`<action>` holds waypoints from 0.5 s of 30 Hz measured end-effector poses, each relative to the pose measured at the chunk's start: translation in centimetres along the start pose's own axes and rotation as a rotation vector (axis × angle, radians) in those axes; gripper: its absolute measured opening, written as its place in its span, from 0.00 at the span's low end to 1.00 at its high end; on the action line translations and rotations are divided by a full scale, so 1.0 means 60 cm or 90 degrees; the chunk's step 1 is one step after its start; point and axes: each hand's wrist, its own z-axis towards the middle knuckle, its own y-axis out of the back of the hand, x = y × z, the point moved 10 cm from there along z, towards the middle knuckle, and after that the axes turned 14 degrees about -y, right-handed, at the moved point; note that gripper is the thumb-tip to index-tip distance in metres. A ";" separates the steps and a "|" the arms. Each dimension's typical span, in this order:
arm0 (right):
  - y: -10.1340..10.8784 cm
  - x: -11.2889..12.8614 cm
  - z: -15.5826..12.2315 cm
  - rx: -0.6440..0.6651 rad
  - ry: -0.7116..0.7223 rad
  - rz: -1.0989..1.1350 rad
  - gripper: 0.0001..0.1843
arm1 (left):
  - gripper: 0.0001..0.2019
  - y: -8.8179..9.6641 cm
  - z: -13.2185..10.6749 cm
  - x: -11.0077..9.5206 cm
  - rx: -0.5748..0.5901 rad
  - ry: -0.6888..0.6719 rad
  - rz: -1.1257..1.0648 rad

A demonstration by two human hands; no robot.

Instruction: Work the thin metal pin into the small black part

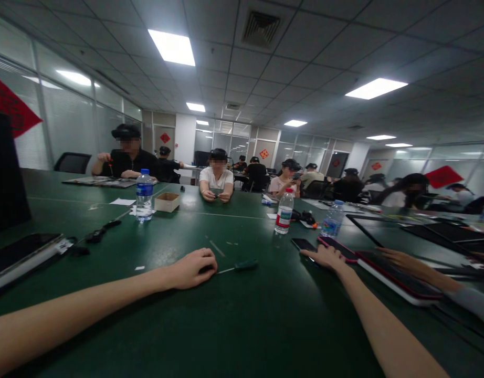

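My left hand (195, 269) rests on the green table (226, 325) with its fingers curled in loosely. I see nothing between them. The metal tip of a screwdriver (245, 265) with a dark green handle lies right beside those fingers. Farther right, my right hand (328, 257) lies over the lower end of a dark smartphone (304, 244), its fingers stretched out and its thumb across the phone. Just behind that hand is a second phone or flat device with a pink edge (336, 248). A small white scrap (139, 268) lies left of my left hand.
Water bottles (144, 195) (284, 212) (332, 219) and a small cardboard box (167, 202) stand farther back. At right, another person's hand (415, 268) reaches over a flat tablet-like device (399, 278). A dark device (25, 257) lies at left. Several people sit around.
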 end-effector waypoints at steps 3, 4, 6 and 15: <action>-0.008 0.001 0.008 0.015 0.011 0.006 0.52 | 0.09 -0.001 -0.001 0.001 0.005 -0.001 -0.004; -0.008 0.003 0.009 0.014 0.012 0.009 0.52 | 0.09 -0.001 -0.001 0.001 0.005 -0.001 -0.004; -0.005 0.006 0.010 0.009 0.017 0.013 0.53 | 0.09 -0.002 -0.001 0.002 0.004 -0.002 -0.003; 0.000 0.011 0.018 0.006 0.044 0.018 0.50 | 0.09 -0.003 -0.002 0.001 0.016 0.005 -0.006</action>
